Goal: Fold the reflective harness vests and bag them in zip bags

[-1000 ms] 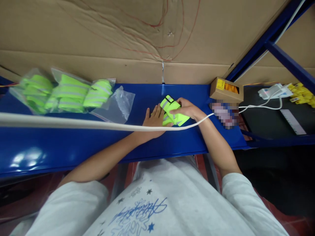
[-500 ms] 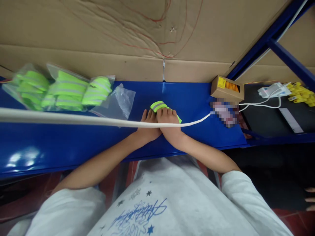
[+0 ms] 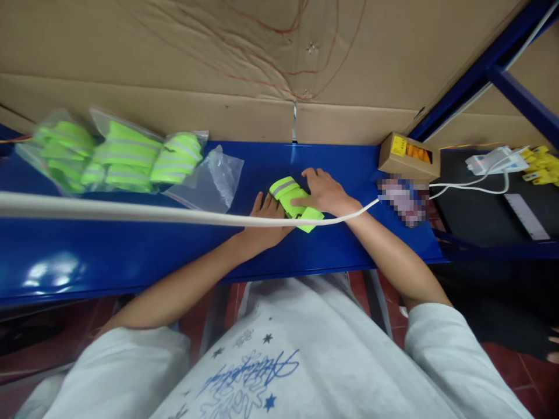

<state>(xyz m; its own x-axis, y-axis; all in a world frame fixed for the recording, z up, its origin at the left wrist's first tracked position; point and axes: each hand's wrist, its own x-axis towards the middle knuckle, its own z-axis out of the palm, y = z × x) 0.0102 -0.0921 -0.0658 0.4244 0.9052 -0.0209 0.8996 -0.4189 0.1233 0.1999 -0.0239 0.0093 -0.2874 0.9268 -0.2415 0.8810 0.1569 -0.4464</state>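
A folded neon-yellow reflective band [image 3: 289, 198] with a grey stripe lies on the blue table, between my hands. My left hand [image 3: 266, 216] rests low at its left side, fingers stretched out against its edge. From the right, my right hand [image 3: 326, 192] reaches over the band with fingers apart, the thumb lying across its surface. A white cable [image 3: 192, 217] passes in front of the view and hides part of my left hand and the band's lower end.
Clear bags of neon-yellow reflective bands [image 3: 133, 152] stand at the back left, beside an empty-looking plastic bag [image 3: 220, 180]. A cardboard box [image 3: 408, 157] with orange items and a blurred-out object [image 3: 402, 201] sit at right. A blue frame post [image 3: 476, 78] rises there.
My right hand has lifted off the band and shifted right, its fingers spreading. More of the band shows now. My left hand has stayed nearly in place.
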